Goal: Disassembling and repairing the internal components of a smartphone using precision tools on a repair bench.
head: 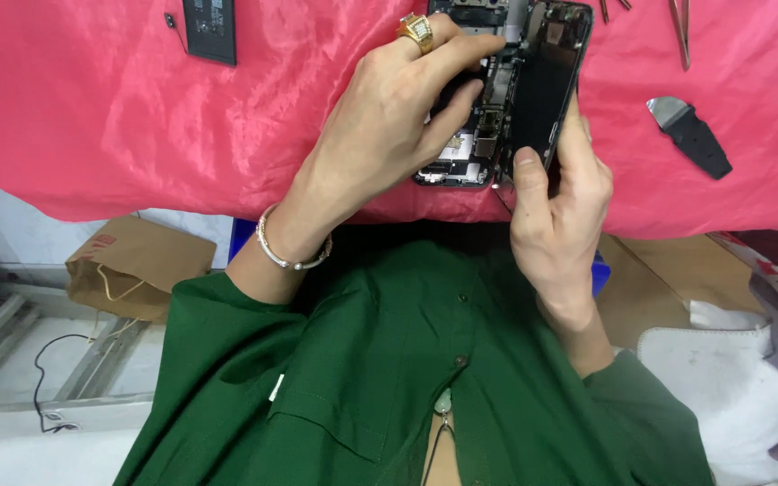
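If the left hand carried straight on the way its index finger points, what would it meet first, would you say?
The left hand points right across the opened phone; it would likely meet the lifted screen panel first, which the right hand props up, though depth is unclear.

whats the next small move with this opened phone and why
Probably ease the screen panel a little wider, slowly. The right hand holds it tilted up on edge off the phone body, which lies on the pink cloth, while the left hand presses fingers into the exposed insides. The panel seems still joined along one side, so a gentle lift looks safer than a pull.
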